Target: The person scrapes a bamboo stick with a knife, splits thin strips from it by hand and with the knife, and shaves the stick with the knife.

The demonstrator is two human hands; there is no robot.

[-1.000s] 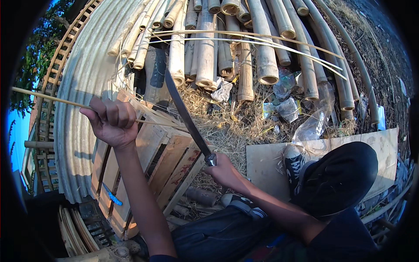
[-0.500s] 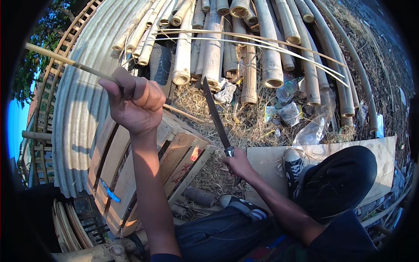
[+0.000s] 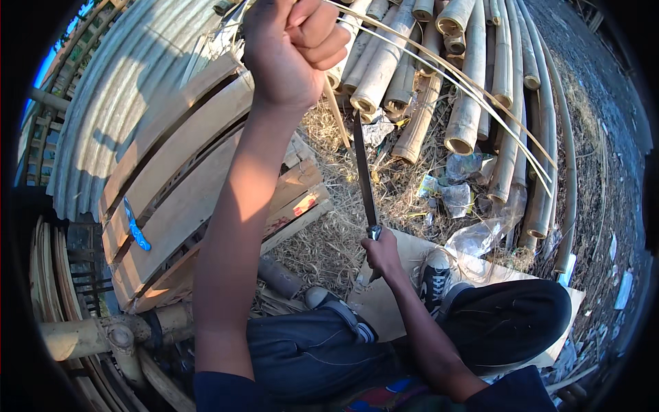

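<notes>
My left hand [image 3: 295, 55] is raised near the top edge, fingers closed around a bamboo strip [image 3: 336, 118]. A short length of the strip shows below the fist, slanting down toward the straw; the rest is out of view or hidden by the hand. Low in front of me, my right hand [image 3: 382, 251] grips the handle of a long, dark-bladed knife [image 3: 364, 172]. The blade points away from me, its tip near the cut end of a bamboo pole. Knife and strip are apart.
A wooden slatted crate [image 3: 185, 182] with a blue-handled tool [image 3: 136, 223] stands at left, beside a corrugated sheet [image 3: 103, 130]. Bamboo poles [image 3: 470, 89] lie ahead, thin split strips [image 3: 504, 110] across them. Plastic litter [image 3: 480, 233] and cardboard [image 3: 405, 250] lie on the ground.
My left hand has moved up and to the right in view, and most of its strip has left the picture. The knife now points more upright. The whole view has turned somewhat.
</notes>
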